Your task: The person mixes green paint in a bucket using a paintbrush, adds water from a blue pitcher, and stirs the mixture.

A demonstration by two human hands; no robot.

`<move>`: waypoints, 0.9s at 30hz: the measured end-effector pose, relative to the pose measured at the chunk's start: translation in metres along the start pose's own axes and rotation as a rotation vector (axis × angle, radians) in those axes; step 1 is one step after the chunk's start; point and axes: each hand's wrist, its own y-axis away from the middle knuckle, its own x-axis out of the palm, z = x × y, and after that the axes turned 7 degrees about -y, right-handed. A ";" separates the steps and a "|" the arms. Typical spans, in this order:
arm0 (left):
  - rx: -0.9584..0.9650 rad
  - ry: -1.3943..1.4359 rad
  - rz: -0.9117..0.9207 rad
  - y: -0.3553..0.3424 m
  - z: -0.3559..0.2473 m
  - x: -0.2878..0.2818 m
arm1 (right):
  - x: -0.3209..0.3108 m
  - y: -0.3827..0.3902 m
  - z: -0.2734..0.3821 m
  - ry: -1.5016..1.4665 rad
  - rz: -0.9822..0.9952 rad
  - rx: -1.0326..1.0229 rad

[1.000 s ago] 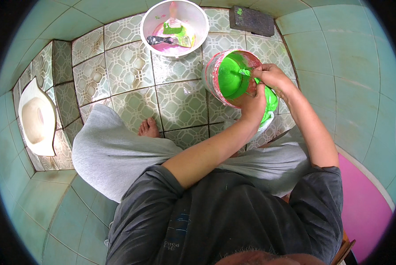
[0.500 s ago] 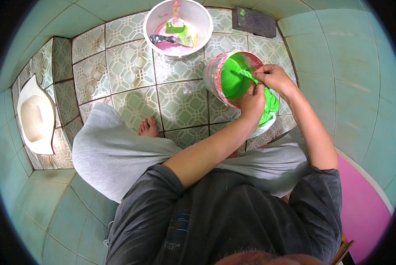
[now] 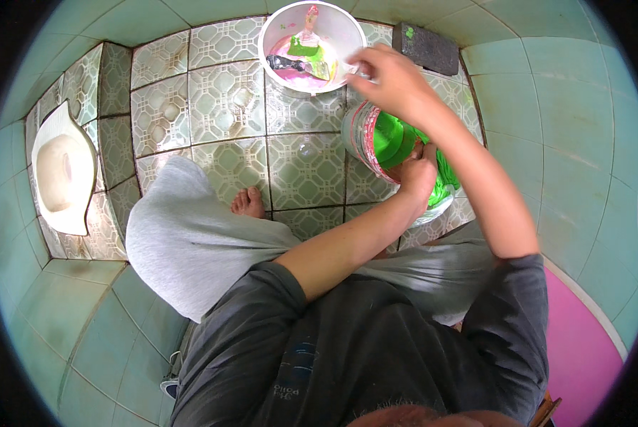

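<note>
My left hand is closed at the near right rim of a paint-smeared bucket, pinching the gathered edge of a crumpled green plastic bag. The bag hangs down the bucket's right side; my fingers partly hide it. Bright green paint shows inside the tilted bucket. My right hand reaches over the bucket's far side, thumb and fingers apart, at the right rim of a white basin. Whether the fingertips touch that rim is unclear. In the basin lie a green-coated paintbrush and a black-handled scraper.
A dark rectangular block sits against the far wall, right of the basin. A pale squat toilet is at the left. Patterned floor tiles lie between. My bare foot stands left of the bucket; a pink panel is at the right.
My right hand has let go of the green bag and moved forward and left to the white basin's rim. My left hand stays at the bag. The view has shifted slightly.
</note>
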 end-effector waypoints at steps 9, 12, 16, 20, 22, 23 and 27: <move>-0.151 0.554 0.322 -0.003 0.027 -0.009 | 0.090 -0.104 0.034 0.150 0.290 0.153; -0.139 0.443 0.321 -0.008 0.025 -0.015 | 0.087 -0.104 0.024 0.221 0.241 0.099; -0.064 0.155 0.208 -0.014 0.014 -0.016 | 0.044 -0.083 0.020 0.091 0.139 0.066; -0.095 0.146 0.055 -0.018 0.008 -0.009 | -0.005 -0.052 0.000 -0.067 0.002 0.022; -0.095 0.084 0.011 -0.016 0.010 -0.005 | -0.025 -0.032 -0.010 -0.011 -0.086 -0.008; -0.099 0.089 0.006 -0.015 0.010 -0.005 | -0.034 -0.022 -0.011 0.000 -0.119 0.002; -0.110 0.109 -0.020 -0.018 0.009 -0.008 | -0.079 0.022 0.007 -0.058 -0.125 0.192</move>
